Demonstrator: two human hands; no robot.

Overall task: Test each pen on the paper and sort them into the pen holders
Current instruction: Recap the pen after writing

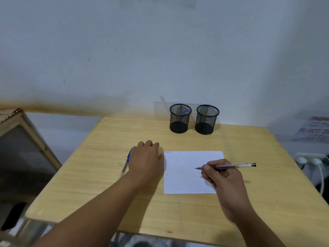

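Note:
A white sheet of paper (185, 182) lies on the wooden table (106, 184), with a small blue scribble at its top left corner. My right hand (224, 184) pinches a clear-barrelled pen (238, 165) with its tip over the middle of the sheet. My left hand (146, 157) lies on the table just left of the paper, fingers curled down over a blue-capped pen (126, 164); whether it grips the pen is hidden. Two black mesh pen holders stand at the back: the left holder (180, 118) has a blue pen in it, the right holder (206, 119) looks empty.
A pale wall rises directly behind the table. A wooden-framed cabinet (23, 148) stands to the left, below table level. On the right are a power strip with plugged cables (311, 160) and a handwritten notice (315, 129) on the wall.

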